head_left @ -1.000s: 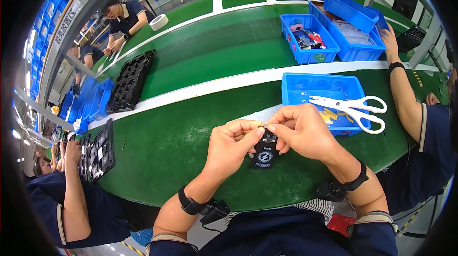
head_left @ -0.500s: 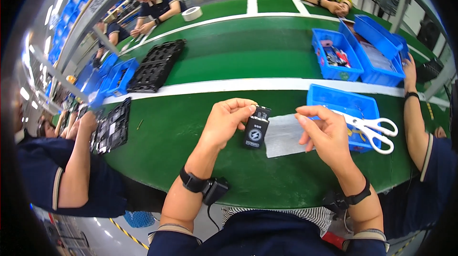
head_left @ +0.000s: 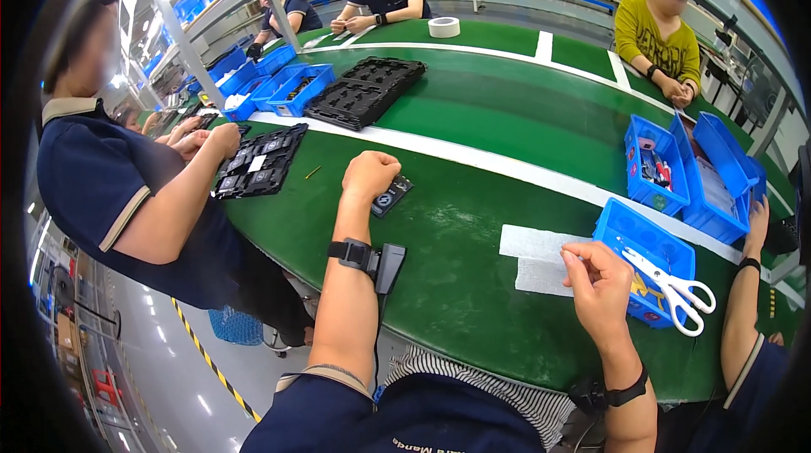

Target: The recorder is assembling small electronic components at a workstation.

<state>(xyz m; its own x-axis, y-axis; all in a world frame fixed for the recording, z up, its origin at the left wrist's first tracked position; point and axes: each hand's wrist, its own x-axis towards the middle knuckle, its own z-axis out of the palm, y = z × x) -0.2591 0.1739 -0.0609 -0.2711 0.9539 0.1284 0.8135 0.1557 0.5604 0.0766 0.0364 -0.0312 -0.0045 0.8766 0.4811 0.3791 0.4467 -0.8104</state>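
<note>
My left hand [head_left: 370, 174] is closed on a small flat black battery [head_left: 392, 198] with a pale round mark, its fingers wrapped round the upper end. It is over the green table, left of the middle. My right hand [head_left: 601, 284] is half curled, thumb close to the forefinger. Whether anything thin sits between those fingertips, I cannot make out. Just left of this hand lie white translucent sheets [head_left: 534, 244], partly overlapping. Right behind it stands a blue bin [head_left: 610, 215] with white-handled scissors [head_left: 673, 288] resting across its rim and yellowish pieces inside.
Black molded trays [head_left: 365, 92] lie at the far left, and another tray holding batteries [head_left: 262, 162] is beside a co-worker [head_left: 127, 174]. More blue bins [head_left: 657, 191] stand at the right, where another person's arm [head_left: 752, 271] reaches in. A tape roll [head_left: 443, 27] lies at the back.
My left hand has carried the battery left, away from the white sheets. My right hand stays near the sheets, its fingers drawn closer together. The view has turned to the left.
</note>
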